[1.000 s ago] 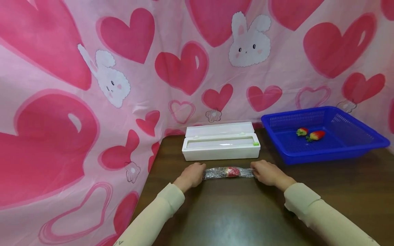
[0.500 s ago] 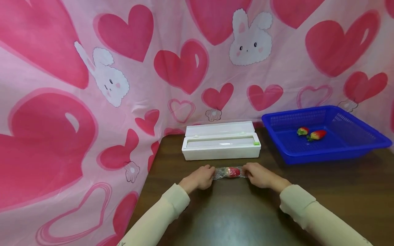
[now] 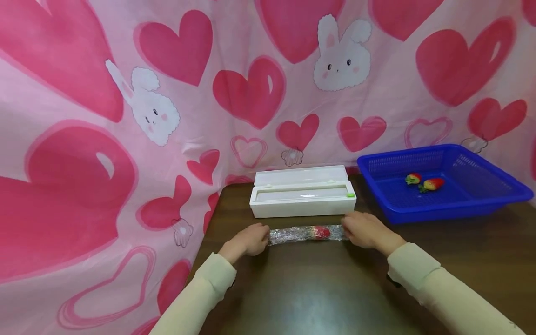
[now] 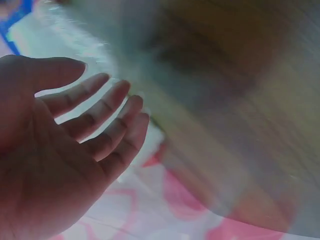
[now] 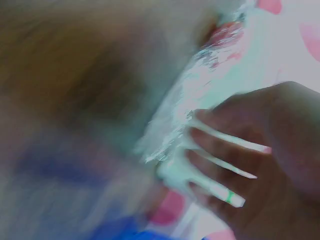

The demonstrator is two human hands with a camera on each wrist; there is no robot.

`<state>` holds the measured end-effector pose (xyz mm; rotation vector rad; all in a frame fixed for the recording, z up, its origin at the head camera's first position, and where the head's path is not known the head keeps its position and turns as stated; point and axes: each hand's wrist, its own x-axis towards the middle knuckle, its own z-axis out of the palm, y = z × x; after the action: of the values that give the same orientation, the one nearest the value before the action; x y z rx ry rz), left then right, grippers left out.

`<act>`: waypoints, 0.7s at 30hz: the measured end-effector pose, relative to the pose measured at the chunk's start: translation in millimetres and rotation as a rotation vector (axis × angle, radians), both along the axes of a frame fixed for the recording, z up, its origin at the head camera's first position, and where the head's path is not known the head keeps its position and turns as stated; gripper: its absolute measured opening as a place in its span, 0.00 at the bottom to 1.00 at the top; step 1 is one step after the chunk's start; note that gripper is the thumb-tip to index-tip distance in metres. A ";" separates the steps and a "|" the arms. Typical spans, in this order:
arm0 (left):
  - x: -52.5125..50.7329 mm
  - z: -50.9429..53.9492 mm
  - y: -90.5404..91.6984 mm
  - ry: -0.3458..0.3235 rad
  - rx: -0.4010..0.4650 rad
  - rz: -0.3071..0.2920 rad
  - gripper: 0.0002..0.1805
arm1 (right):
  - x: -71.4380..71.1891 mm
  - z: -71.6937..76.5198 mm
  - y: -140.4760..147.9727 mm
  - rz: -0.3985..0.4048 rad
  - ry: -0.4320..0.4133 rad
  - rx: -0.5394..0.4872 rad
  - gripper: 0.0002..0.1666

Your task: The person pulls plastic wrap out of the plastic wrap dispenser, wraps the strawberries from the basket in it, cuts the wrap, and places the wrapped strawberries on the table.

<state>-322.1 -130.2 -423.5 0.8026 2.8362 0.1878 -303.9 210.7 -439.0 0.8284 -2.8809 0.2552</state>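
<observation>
A strawberry (image 3: 321, 232) lies inside a flattened strip of clear plastic wrap (image 3: 293, 235) on the table, nearer the strip's right end. My left hand (image 3: 250, 238) is at the strip's left end. In the left wrist view its fingers (image 4: 95, 117) are loosely bent, the thumb apart from them, tips close by the wrap. My right hand (image 3: 366, 231) is at the other end. Seen from the right wrist, its fingers (image 5: 215, 145) lie side by side with their tips against the wrap. Both wrist views are blurred, and the exact contact is partly hidden.
Behind the strip stands a white cling film dispenser (image 3: 303, 208), its lid raised, with a green slider (image 3: 351, 195). At the back right is a blue plastic basket (image 3: 418, 211) holding two strawberries (image 3: 432, 184). A pink heart-print curtain (image 3: 188, 116) borders the brown table (image 3: 318, 288).
My hands first came inward along the wrap towards the strawberry. Since then they have moved apart to its ends, showing a longer stretch of wrap. Basket and dispenser have stayed put.
</observation>
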 end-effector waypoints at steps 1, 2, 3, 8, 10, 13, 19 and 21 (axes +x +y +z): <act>1.8 3.1 2.4 0.016 0.020 -0.016 0.06 | -1.6 2.0 -7.0 0.018 0.040 -0.004 0.08; 3.6 6.3 6.4 0.029 0.035 -0.030 0.09 | -3.3 3.7 -15.2 0.036 0.060 -0.012 0.14; 5.4 9.0 11.2 0.043 0.045 -0.045 0.11 | -5.1 4.6 -23.8 0.051 0.058 -0.016 0.21; 11.0 12.7 34.9 0.027 0.064 -0.065 0.19 | -15.9 -9.0 -56.2 0.110 -0.042 0.014 0.25; 11.8 12.5 40.8 0.006 0.082 -0.065 0.21 | -16.8 -15.6 -60.3 0.128 -0.026 0.014 0.16; 13.7 13.1 46.4 -0.030 0.119 -0.058 0.29 | -9.2 -14.7 -62.9 0.156 0.047 -0.003 0.18; 17.3 16.6 52.9 -0.091 0.185 -0.004 0.45 | 9.2 -0.7 -70.3 0.224 0.233 0.014 0.19; 18.1 17.4 54.1 -0.088 0.194 0.002 0.45 | 13.2 1.9 -72.5 0.248 0.269 0.015 0.20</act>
<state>-304.0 -76.0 -406.1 0.8063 2.7660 0.4931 -290.7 138.2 -437.2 1.1298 -2.5342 0.1348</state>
